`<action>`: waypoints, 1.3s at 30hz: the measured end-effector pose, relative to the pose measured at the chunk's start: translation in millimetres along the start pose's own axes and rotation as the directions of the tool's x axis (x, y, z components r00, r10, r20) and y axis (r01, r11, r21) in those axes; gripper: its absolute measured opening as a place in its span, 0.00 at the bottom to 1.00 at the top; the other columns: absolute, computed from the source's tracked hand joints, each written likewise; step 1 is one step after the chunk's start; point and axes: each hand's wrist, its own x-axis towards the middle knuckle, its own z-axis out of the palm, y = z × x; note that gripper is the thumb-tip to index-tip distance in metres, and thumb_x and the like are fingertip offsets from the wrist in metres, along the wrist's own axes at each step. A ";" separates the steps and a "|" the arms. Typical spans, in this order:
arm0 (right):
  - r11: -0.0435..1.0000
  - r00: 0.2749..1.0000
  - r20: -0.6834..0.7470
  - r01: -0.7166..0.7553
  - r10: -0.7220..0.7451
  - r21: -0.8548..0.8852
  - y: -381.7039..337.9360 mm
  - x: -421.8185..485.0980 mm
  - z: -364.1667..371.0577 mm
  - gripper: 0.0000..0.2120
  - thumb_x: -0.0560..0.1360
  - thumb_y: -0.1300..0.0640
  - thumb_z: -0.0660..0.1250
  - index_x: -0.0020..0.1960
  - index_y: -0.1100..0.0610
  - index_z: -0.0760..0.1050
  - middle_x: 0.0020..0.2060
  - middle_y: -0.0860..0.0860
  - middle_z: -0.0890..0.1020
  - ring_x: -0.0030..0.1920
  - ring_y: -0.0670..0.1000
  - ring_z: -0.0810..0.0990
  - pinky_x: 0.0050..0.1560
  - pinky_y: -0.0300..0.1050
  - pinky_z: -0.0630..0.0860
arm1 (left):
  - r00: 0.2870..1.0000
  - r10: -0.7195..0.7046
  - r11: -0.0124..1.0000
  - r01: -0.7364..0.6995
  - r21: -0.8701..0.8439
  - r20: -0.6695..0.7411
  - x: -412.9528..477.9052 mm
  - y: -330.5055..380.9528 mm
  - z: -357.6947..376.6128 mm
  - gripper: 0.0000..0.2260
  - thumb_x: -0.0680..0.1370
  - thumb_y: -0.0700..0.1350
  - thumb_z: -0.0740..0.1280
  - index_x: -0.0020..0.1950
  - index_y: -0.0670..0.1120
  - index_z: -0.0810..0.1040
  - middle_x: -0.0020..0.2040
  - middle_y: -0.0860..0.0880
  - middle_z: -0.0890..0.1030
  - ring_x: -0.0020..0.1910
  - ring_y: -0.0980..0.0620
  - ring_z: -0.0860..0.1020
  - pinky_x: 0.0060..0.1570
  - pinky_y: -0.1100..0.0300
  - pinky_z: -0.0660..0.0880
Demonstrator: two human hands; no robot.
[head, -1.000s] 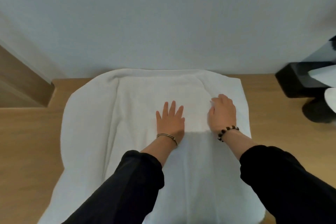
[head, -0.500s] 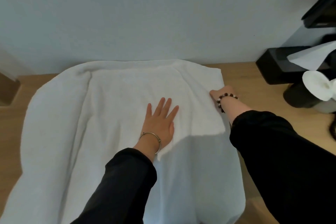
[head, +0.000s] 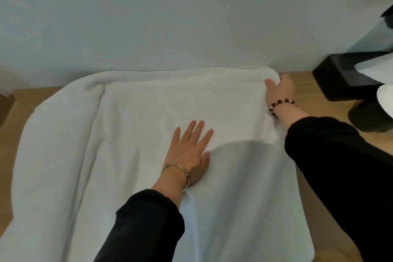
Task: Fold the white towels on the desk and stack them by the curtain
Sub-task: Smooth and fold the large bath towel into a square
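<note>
The R hand (head: 280,91) has gone outward. A sec ago it lay on top of the towel (head: 138,123), just beside the L hand (head: 189,153). Half a sec ago it was at the cloth's right edge. Now it's at the far right corner, close to the wall (head: 191,17). Its fingers curl round that corner & grip the fold. One tip shows on top of the cloth; the rest are hidden behind the knuckles.

The L hand hasn't shifted: palm down, fingers straight & a bit spread, pressing the top layer flat.

The towel is white, spread over the desk (head: 306,82) & doubled. The upper layer's edge runs right by the L thumb, and the lower layer carries on toward the person. Out left of the L fingers the cloth bunches into a long soft ridge.

There's a metal bangle (head: 176,170) on the L wrist & a bead bracelet (head: 282,103) on the R.

Right of the R fingers, clear of the towel, sits a black box (head: 340,74) w/ a white sheet (head: 378,66) sticking out. Nearer than that is a dark round thing (head: 370,115), can't tell what.

The R sleeve (head: 340,166) lies across the towel's right edge & hides it there. The L sleeve (head: 144,229) covers part of the near cloth.
</note>
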 end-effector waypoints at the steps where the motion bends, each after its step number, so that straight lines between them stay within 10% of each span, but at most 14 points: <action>1: 0.999 1.000 0.013 0.016 -0.015 -0.039 0.1 3.4 3.7 0.19 0.78 0.48 0.63 0.61 0.63 0.69 0.57 0.60 0.78 0.56 0.61 0.77 0.48 0.47 0.70 | 1.000 -0.002 1.000 0.002 0.003 0.003 -0.1 0.0 -0.5 0.26 0.80 0.55 0.45 0.77 0.57 0.41 0.78 0.52 0.39 0.76 0.51 0.36 0.70 0.50 0.32; 11: 0.991 0.987 0.092 -0.134 0.131 0.025 38.9 -49.1 -28.4 0.21 0.74 0.43 0.65 0.54 0.61 0.71 0.49 0.56 0.78 0.49 0.59 0.78 0.46 0.49 0.75 | 0.999 -0.013 0.996 0.010 0.089 0.043 -0.2 2.2 -5.2 0.28 0.78 0.58 0.43 0.77 0.56 0.40 0.78 0.51 0.40 0.76 0.50 0.38 0.72 0.47 0.38; 22: 0.929 0.995 0.030 -0.075 0.092 -0.362 113.0 -178.1 -65.8 0.22 0.79 0.41 0.57 0.51 0.61 0.73 0.50 0.61 0.80 0.48 0.60 0.77 0.41 0.48 0.65 | 1.000 -0.006 0.998 0.005 0.064 0.016 -0.2 3.0 -6.9 0.28 0.78 0.55 0.46 0.78 0.55 0.46 0.79 0.50 0.46 0.77 0.49 0.43 0.73 0.45 0.44; 29: 0.960 0.970 0.048 -0.228 0.239 -0.163 122.4 -177.1 -84.6 0.18 0.79 0.44 0.57 0.40 0.57 0.67 0.41 0.57 0.73 0.42 0.56 0.71 0.41 0.45 0.64 | 0.985 -0.172 0.985 0.171 0.033 0.029 -2.0 48.3 -23.2 0.24 0.82 0.48 0.50 0.78 0.53 0.51 0.79 0.47 0.45 0.77 0.44 0.44 0.71 0.38 0.48; 33: 0.956 0.962 -0.007 -0.274 0.275 -0.102 131.9 -207.3 -96.6 0.15 0.81 0.50 0.55 0.44 0.59 0.71 0.41 0.56 0.72 0.42 0.55 0.70 0.41 0.44 0.63 | 0.967 0.230 0.972 -0.223 -0.079 0.105 -23.9 106.1 -8.5 0.24 0.82 0.54 0.47 0.78 0.55 0.47 0.79 0.49 0.44 0.77 0.46 0.43 0.72 0.41 0.46; 39: 0.965 0.969 -0.011 -0.248 0.248 -0.087 159.8 -257.9 -108.7 0.25 0.81 0.49 0.55 0.27 0.57 0.61 0.22 0.49 0.64 0.25 0.49 0.62 0.24 0.40 0.58 | 0.964 0.228 0.965 -0.242 0.096 0.136 -26.9 109.4 16.5 0.26 0.80 0.59 0.41 0.77 0.58 0.41 0.78 0.53 0.41 0.77 0.48 0.39 0.72 0.42 0.42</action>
